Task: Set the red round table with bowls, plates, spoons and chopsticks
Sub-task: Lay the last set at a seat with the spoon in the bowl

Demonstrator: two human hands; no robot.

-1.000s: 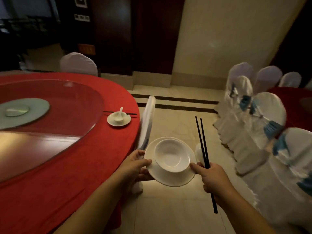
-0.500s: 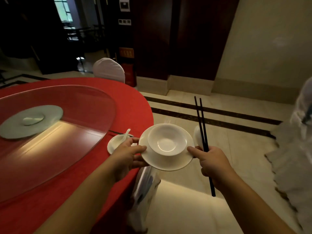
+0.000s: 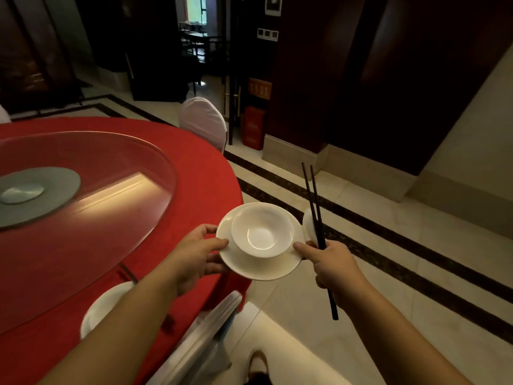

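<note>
Bowl (image 3: 262,230) sits on its plate (image 3: 259,241), carried level just off the red table's (image 3: 194,173) right edge; left hand (image 3: 194,257) pinches the rim, right hand (image 3: 334,266) steadies it while clutching chopsticks (image 3: 319,234) and apparently a spoon (image 3: 309,226). Best lowered flat onto bare cloth near that edge.
</note>
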